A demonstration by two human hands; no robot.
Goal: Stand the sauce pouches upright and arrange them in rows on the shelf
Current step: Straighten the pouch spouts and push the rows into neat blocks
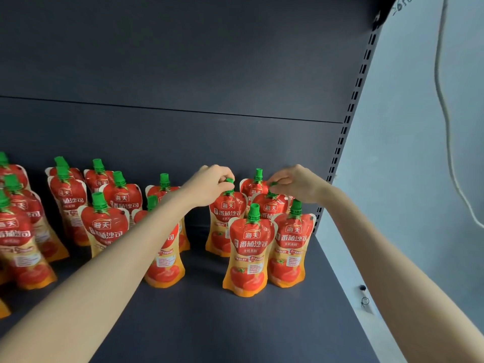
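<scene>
Pinching a green cap with each hand, you hold two upright pouches side by side on the dark shelf: your left hand grips the left pouch, your right hand the right pouch. Two front pouches stand just nearer you than your hands, a back pouch stands behind and between them, and a looser group of pouches stands beyond your left forearm.
</scene>
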